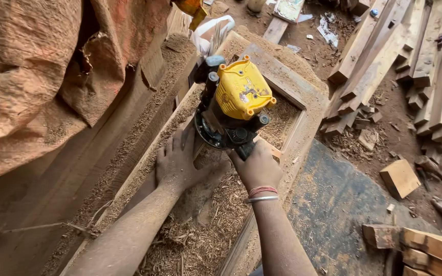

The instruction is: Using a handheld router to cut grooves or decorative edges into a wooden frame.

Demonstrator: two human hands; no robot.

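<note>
Sawdust-covered wooden frame (303, 110), dirt floor (384, 153), stacked timber (410, 56)

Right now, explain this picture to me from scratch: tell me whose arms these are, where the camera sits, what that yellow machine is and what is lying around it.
There is one picture, taken by a camera worn on a person's head and looking down, so the two bare arms are that person's own. The left hand is pressed flat on a wooden frame, beside the tool's base. The right hand, with bangles at the wrist, grips a handle of a yellow-topped power tool, which looks like a woodworking router standing on the frame. Sawdust and wood shavings fill the frame's opening and coat its rails. To the right, on the dirt floor, lie stacked timber pieces with cut notches and a loose wooden block. On the left hangs rough brownish sacking.
</note>
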